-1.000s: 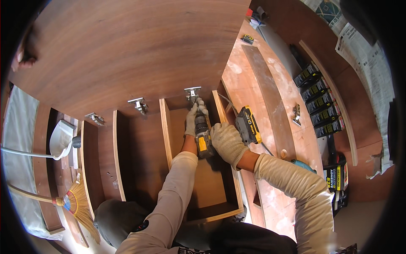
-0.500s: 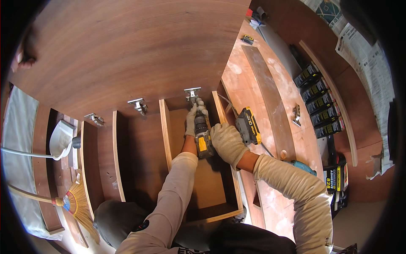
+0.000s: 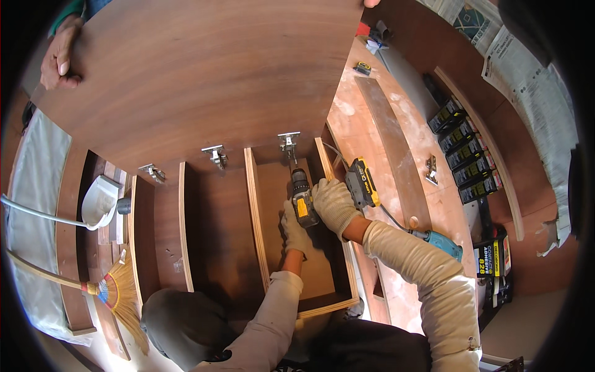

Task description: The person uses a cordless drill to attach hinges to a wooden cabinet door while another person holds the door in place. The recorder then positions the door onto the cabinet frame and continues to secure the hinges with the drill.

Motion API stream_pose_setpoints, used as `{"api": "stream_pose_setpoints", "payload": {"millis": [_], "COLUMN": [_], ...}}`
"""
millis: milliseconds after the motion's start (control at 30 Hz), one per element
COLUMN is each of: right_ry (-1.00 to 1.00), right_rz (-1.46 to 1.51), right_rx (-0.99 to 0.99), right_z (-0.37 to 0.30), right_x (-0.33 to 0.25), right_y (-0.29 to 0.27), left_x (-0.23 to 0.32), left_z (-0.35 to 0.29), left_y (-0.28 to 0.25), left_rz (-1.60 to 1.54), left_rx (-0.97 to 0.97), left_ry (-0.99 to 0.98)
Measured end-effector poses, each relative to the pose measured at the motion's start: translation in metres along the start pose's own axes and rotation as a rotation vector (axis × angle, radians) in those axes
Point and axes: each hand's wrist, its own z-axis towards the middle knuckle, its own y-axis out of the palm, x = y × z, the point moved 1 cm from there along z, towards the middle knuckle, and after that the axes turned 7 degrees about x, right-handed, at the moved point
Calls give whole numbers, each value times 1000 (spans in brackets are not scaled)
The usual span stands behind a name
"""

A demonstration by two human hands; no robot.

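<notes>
My right hand, in a pale work glove, is wrapped round the handle of a yellow and black cordless drill. The drill's battery sticks out to the right of that hand. The bit points away from me and reaches the metal hinge at the panel's lower edge. My left hand, also gloved, lies along the left side of the drill body, its fingers partly hidden behind it. Two more hinges, a middle one and a left one, sit along the same edge of the brown wooden panel.
Another person's hand rests on the panel's upper left. Below lies an open cabinet with upright dividers. To the right are a loose hinge, a teal power tool, a tape measure and several boxes; left, a broom and dustpan.
My left hand has drawn back from the hinge to beside the drill body, baring the bit. My right hand keeps its grip. More of the other person's hand shows on the panel.
</notes>
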Motion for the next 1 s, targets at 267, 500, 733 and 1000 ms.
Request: {"api": "stream_pose_setpoints", "payload": {"millis": [267, 500, 733, 1000], "right_ry": [90, 355, 302, 270], "right_rz": [-197, 199, 180, 141], "right_rx": [101, 47, 17, -14], "right_z": [5, 12, 12, 17], "right_x": [-20, -22, -18, -21], "right_y": [22, 48, 37, 37], "left_x": [-21, -46, -46, -32], "left_z": [-20, -19, -16, -16], "left_y": [4, 5, 5, 8], "left_rz": [444, 442, 468, 389], "left_rx": [242, 382, 341, 326], "left_ry": [527, 253, 335, 459]}}
